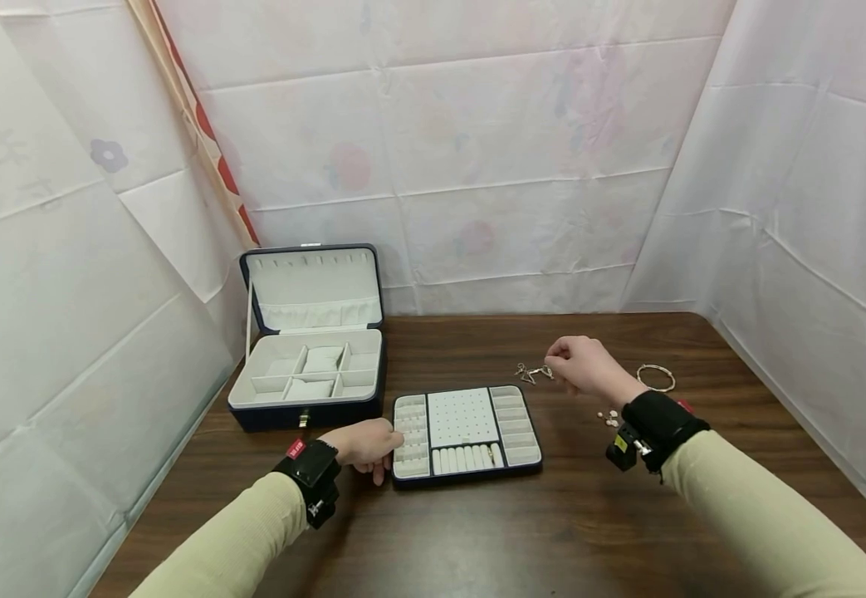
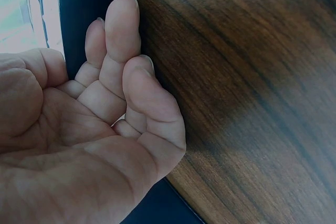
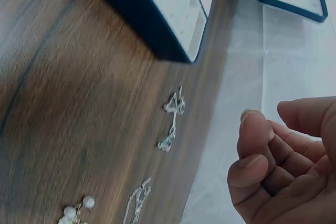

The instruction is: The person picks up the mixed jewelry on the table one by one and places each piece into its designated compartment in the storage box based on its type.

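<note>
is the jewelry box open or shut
Open. The jewelry box has its lid standing upright at the back, showing the pale lining and the divided compartments inside. Its tray lies out on the table.

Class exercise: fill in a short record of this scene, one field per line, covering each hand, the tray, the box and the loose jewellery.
Left hand: fingers rest against the left edge of the tray
Right hand: fingers loosely curled above the table, holding nothing, beside the silver earrings
Jewellery box: lid open, left of tray
Bangle: right of right hand
Pearl pieces: near right wrist
</note>
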`<state>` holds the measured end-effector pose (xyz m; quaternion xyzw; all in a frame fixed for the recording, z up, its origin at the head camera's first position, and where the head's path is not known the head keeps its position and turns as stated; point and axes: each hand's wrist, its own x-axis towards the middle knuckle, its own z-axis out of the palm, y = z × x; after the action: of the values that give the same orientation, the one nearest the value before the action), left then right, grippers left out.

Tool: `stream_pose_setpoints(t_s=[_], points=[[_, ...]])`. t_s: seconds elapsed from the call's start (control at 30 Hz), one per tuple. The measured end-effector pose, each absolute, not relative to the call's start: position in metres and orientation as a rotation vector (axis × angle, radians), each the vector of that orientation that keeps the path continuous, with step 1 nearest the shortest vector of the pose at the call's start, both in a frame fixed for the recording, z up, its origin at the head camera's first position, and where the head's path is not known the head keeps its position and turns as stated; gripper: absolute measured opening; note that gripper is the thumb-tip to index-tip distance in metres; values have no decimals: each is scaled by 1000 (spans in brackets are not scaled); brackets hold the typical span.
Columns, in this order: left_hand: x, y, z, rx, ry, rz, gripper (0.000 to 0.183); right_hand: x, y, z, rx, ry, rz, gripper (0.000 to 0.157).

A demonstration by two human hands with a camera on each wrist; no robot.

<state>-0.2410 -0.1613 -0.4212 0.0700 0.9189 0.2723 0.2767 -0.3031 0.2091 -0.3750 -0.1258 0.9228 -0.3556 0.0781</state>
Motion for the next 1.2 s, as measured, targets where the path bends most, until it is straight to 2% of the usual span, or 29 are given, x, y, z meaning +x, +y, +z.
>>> stream_pose_setpoints(t_s=[0.33, 0.8, 1.2], points=[[-242, -161, -421, 188, 2465, 722, 36, -308, 227, -377, -345, 2837, -999, 24], [-243, -162, -421, 197, 2462, 716, 36, -311, 248, -381, -281, 2848, -816, 28], [-241, -161, -421, 190, 2470, 729, 36, -306, 257, -389, -316, 2744, -731, 23]])
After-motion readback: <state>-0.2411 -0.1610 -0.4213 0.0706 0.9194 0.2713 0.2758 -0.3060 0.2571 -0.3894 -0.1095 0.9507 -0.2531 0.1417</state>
